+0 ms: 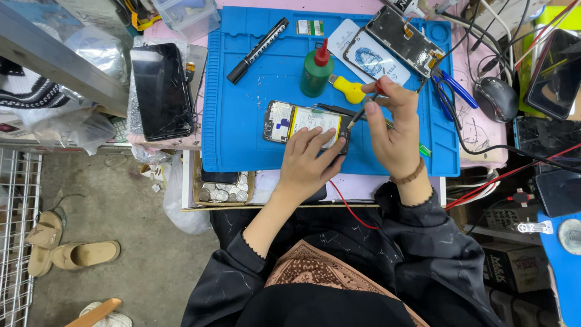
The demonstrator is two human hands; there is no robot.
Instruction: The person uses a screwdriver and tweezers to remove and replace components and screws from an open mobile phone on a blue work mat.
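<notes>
— What's on the counter (478, 154)?

— A blue work mat (242, 121), cluttered all round. An opened smartphone (305, 124) with its back off lies near the mat's near edge, around the middle.

— And the hands?

— The left hand (308, 163) presses flat on the phone's right end, fingers spread, gripping nothing. The right hand (393, 130) is closed around a screwdriver (363, 109), its tip touching the phone's right end.

— Anything beside it?

— A green bottle (316, 69) and a yellow pry tool (349, 89) just beyond; a black marker (257, 42) far left.
</notes>
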